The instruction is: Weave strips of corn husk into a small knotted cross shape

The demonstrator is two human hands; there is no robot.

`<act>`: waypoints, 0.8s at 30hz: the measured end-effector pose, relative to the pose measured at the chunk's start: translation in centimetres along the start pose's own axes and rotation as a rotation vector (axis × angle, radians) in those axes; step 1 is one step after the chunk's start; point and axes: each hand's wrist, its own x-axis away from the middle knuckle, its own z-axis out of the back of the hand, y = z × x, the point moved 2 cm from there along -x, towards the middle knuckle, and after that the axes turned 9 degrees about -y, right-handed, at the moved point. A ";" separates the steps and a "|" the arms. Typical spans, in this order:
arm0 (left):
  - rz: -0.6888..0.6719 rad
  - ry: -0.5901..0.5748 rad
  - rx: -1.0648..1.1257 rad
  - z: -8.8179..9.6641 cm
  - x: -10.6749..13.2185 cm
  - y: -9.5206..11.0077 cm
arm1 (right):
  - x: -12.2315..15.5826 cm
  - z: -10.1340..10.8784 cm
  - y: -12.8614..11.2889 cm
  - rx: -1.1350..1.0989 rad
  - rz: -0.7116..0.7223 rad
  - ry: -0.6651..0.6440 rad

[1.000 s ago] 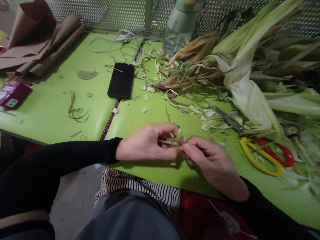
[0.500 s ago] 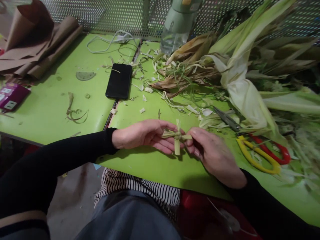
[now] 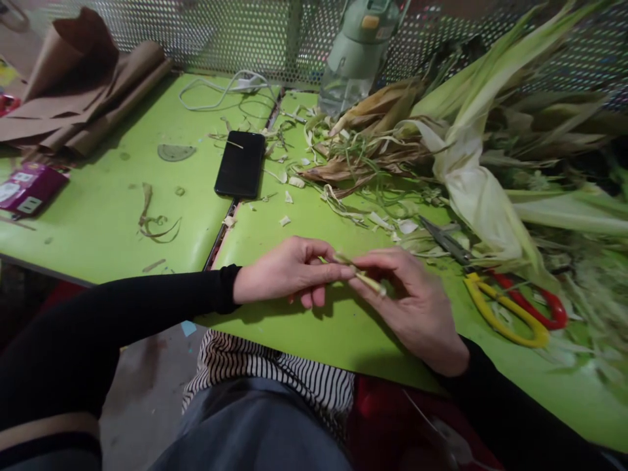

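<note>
Above the near part of the green table (image 3: 304, 327), my left hand (image 3: 289, 271) and my right hand (image 3: 412, 304) meet fingertip to fingertip. Between them they pinch a small woven piece of pale leaf strips (image 3: 360, 276), now seen almost edge-on and partly hidden by the fingers. Both hands are closed on it. Black sleeves cover both of my arms.
Scissors with red and yellow handles (image 3: 510, 311) lie to the right. A heap of corn husks and leaves (image 3: 471, 150) fills the back right. A black phone (image 3: 240, 163), a white cable (image 3: 220, 88), a green bottle (image 3: 356, 55), brown paper (image 3: 73, 85) and a purple box (image 3: 27, 188) lie farther back and left.
The woven piece was held flat as a cross half a second ago; now it is turned edge-on between my fingertips. My right fingers have moved up over it.
</note>
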 end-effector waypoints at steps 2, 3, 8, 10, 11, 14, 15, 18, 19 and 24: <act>0.003 -0.042 -0.044 -0.2 0.2 0.1 | -0.1 0.0 0.4 -0.094 -0.107 0.038; -0.002 -0.059 -0.053 -0.2 0.3 0.2 | -0.1 -0.1 0.6 -0.147 -0.152 0.053; -0.099 -0.034 -0.039 -0.4 0.3 0.6 | -0.1 -0.1 1.0 -0.261 -0.207 0.070; -0.139 -0.019 -0.011 -0.4 0.0 0.4 | -0.1 -0.2 0.8 -0.246 -0.197 0.047; -0.154 -0.015 0.008 -0.5 -0.1 0.2 | 0.0 -0.2 0.7 -0.234 -0.179 0.039; -0.208 0.003 0.062 -0.4 -0.5 -0.2 | 0.0 0.0 0.4 -0.178 -0.063 0.020; -0.230 0.012 0.068 -0.4 -0.5 -0.3 | -0.1 0.2 0.3 -0.155 -0.011 0.021; -0.268 0.005 0.051 -0.4 -0.3 -0.4 | -0.1 0.6 0.1 -0.075 0.133 0.011; -0.270 -0.003 0.031 -0.4 -0.1 -0.4 | 0.0 0.7 -0.1 -0.048 0.180 -0.005; -0.270 0.046 -0.084 -0.3 0.7 -0.1 | 0.5 0.7 -1.2 0.024 0.307 -0.071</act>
